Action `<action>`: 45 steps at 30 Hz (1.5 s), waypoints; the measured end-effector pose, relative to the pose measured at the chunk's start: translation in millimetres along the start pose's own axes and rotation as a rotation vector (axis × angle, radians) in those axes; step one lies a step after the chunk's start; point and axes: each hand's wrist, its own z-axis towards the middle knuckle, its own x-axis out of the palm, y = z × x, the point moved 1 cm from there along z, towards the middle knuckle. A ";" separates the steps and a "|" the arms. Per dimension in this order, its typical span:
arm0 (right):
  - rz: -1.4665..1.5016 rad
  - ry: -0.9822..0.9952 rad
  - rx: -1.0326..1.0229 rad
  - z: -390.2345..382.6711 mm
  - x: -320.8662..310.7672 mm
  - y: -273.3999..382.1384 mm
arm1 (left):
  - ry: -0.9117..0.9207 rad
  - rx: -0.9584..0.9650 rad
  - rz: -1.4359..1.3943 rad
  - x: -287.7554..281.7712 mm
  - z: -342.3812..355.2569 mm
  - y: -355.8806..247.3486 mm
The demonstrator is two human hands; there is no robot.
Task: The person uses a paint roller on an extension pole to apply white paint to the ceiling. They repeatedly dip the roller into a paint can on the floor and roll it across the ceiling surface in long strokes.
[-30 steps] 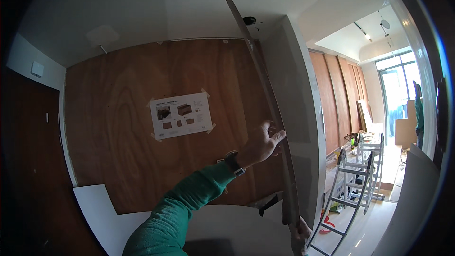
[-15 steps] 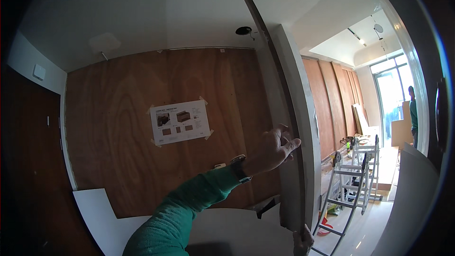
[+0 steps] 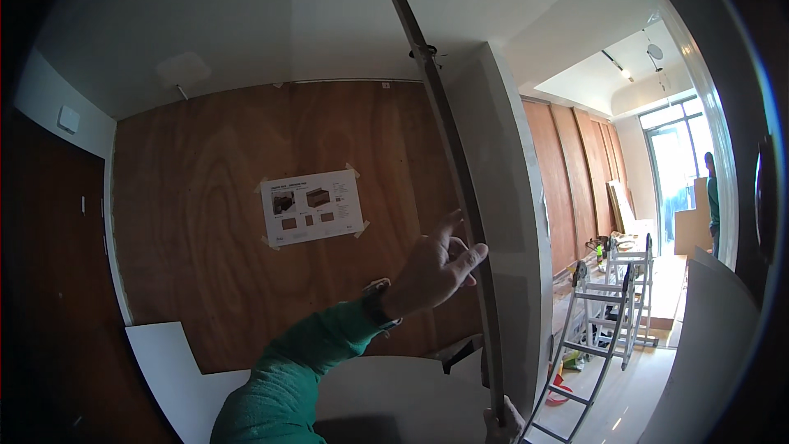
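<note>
Right grip [image 3: 507,424] was closed round the low end of the long pole [image 3: 458,156]; left grip [image 3: 436,271] had loosely spread fingers, thumb at the shaft. Pole slanted up before the wood panel [image 3: 205,230], top out of frame. Step looked like steering it overhead; next move called for a firmer left hold.

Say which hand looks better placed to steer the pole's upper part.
Probably the left hand: it is higher, beside the pole, thumb overlapping it, though not closed around it. The right hand grips lower down.
</note>
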 end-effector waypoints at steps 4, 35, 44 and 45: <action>-0.090 -0.074 -0.411 2.0 15.7 -0.7 | -0.018 -0.107 -0.052 -11.2 -4.2 3.3; -0.258 0.052 -0.096 98.2 176.9 -25.8 | 0.099 -0.367 -0.047 -93.4 -40.2 209.4; -0.170 0.063 0.026 165.2 254.3 -48.3 | 0.003 -0.301 -0.087 -137.9 -19.2 292.5; -0.216 0.068 0.018 172.8 263.3 -45.3 | -0.021 -0.302 -0.073 -144.0 -14.2 300.8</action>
